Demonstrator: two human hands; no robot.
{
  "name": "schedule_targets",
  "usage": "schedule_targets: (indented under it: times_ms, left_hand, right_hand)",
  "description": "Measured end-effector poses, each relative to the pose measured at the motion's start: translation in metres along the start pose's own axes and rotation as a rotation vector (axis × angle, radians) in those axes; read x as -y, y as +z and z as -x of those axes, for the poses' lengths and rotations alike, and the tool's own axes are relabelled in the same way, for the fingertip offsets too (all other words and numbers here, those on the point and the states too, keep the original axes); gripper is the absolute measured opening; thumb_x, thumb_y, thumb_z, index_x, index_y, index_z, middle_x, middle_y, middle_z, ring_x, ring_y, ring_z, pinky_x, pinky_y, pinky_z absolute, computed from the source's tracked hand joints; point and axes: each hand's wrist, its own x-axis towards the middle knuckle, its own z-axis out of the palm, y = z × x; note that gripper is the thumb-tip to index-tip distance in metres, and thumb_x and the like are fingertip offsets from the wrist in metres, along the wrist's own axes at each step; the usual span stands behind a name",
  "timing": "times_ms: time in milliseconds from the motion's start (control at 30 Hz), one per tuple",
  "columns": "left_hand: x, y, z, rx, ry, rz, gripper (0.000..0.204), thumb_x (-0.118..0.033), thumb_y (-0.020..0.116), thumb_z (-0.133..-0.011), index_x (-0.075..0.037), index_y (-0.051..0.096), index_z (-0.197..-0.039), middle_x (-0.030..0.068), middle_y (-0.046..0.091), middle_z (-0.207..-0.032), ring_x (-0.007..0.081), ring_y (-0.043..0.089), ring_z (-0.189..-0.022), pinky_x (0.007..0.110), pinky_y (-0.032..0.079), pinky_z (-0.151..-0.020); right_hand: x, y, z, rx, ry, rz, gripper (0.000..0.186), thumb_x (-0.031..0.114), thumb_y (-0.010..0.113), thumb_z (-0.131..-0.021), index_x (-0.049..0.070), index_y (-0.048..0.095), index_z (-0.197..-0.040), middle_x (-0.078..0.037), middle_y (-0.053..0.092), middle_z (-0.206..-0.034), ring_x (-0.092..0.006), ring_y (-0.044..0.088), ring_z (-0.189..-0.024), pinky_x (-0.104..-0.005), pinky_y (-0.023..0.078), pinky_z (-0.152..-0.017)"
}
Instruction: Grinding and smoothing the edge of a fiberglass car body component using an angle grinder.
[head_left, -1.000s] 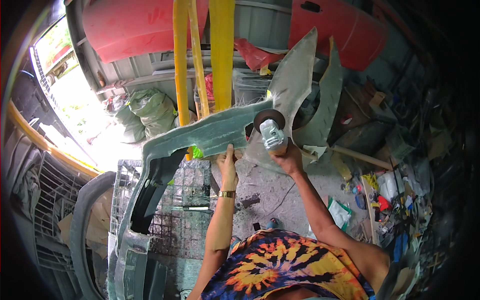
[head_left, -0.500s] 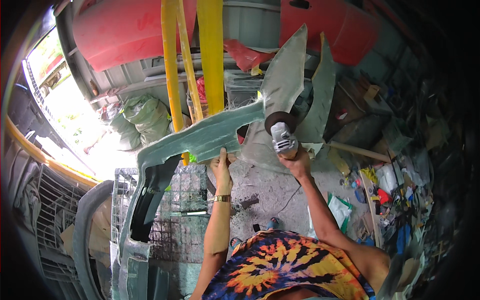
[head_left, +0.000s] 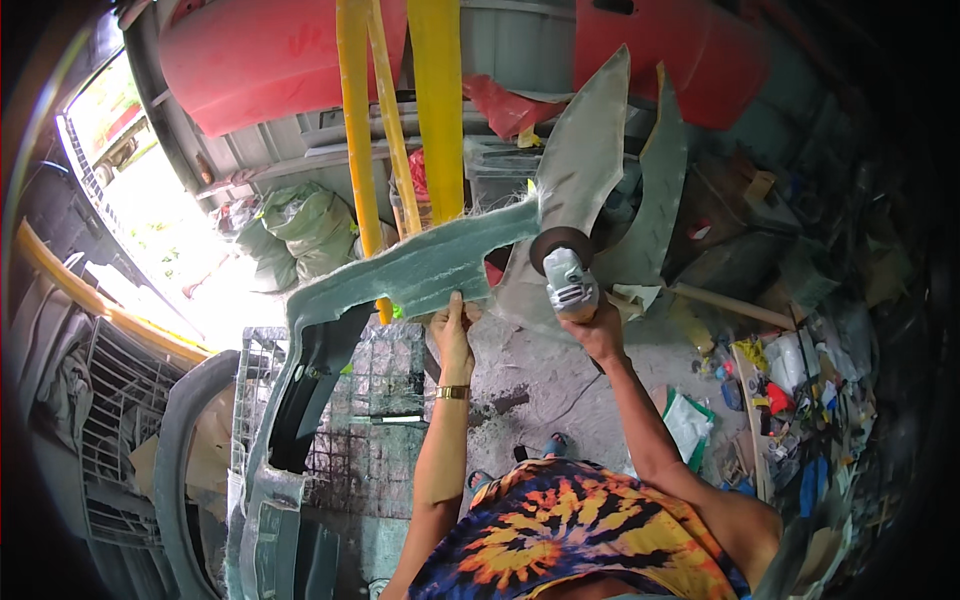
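A grey-green fibreglass panel [head_left: 390,265] with frayed fibre edges runs across the centre and bends down on the left toward a black inner section. My left hand [head_left: 452,330] grips its lower edge, thumb on the front face. My right hand [head_left: 595,330] is closed round a silver angle grinder [head_left: 570,285] with a dark disc [head_left: 550,243], which sits by the panel's right end, beside a cutout; I cannot tell whether it touches. Behind the grinder stand pale curved sheets [head_left: 580,150].
Red car panels [head_left: 260,70] hang above yellow strips [head_left: 440,120]. Green sacks [head_left: 310,230] sit by the bright doorway. A wire grid [head_left: 360,470] and curved dark part [head_left: 170,460] stand lower left. Wooden boards, plastic scraps [head_left: 790,370] and a cord [head_left: 580,395] lie at right.
My right hand and the grinder have moved a little rightward relative to the panel since a second ago. My left hand keeps its place on the panel. The camera view has shifted slightly.
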Motion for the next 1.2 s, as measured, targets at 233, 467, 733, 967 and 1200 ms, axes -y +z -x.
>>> schedule_targets:
  times_ms: [233,467,733,967,1200]
  left_hand:
    - [0.000,-0.001,0.001,0.016,-0.001,0.016,0.029,-0.031,0.062,-0.093,-0.006,0.065,-0.076,0.0036,0.064,-0.070,0.0098,0.056,-0.061,0.023,0.045,-0.062]
    - [-0.005,0.003,0.001,-0.012,-0.001,-0.002,0.029,-0.030,0.062,-0.093,-0.005,0.065,-0.079,0.0046,0.065,-0.071,0.0106,0.058,-0.061,0.023,0.047,-0.061]
    - [-0.001,-0.006,0.000,0.053,-0.070,-0.037,0.037,-0.040,0.056,-0.095,-0.008,0.060,-0.078,0.0030,0.062,-0.070,0.0118,0.058,-0.061,0.025,0.046,-0.061]
    - [0.021,-0.020,0.030,0.169,-0.154,-0.147,0.043,-0.050,0.051,-0.094,-0.008,0.054,-0.099,0.0060,0.063,-0.083,0.0162,0.062,-0.077,0.030,0.050,-0.070]
    - [0.100,-0.030,0.115,0.392,-0.394,-0.539,0.042,-0.033,0.052,-0.098,-0.005,0.061,-0.069,0.0084,0.070,-0.086,0.0124,0.061,-0.075,0.027,0.047,-0.070]
  right_hand:
    - [0.015,0.034,-0.004,0.130,0.068,0.214,0.057,0.037,0.081,-0.066,0.006,0.055,-0.106,-0.017,0.067,-0.090,-0.0346,0.067,-0.083,-0.0414,0.052,-0.072]
    - [0.022,0.038,-0.015,0.149,0.037,0.214,0.058,0.040,0.082,-0.065,0.005,0.055,-0.104,-0.018,0.067,-0.093,-0.0363,0.066,-0.087,-0.0426,0.051,-0.073]
    - [-0.010,0.003,0.022,0.105,0.152,0.250,0.059,0.042,0.081,-0.067,0.003,0.055,-0.103,-0.020,0.068,-0.086,-0.0375,0.067,-0.084,-0.0437,0.052,-0.071]
    - [-0.044,-0.022,0.048,0.045,0.219,0.109,0.059,0.037,0.081,-0.068,0.001,0.056,-0.108,-0.020,0.068,-0.090,-0.0351,0.068,-0.086,-0.0400,0.052,-0.074]
    - [-0.078,-0.031,0.034,0.160,0.419,-0.232,0.052,0.023,0.080,-0.068,0.000,0.058,-0.109,-0.013,0.068,-0.096,-0.0207,0.066,-0.088,-0.0334,0.051,-0.078]
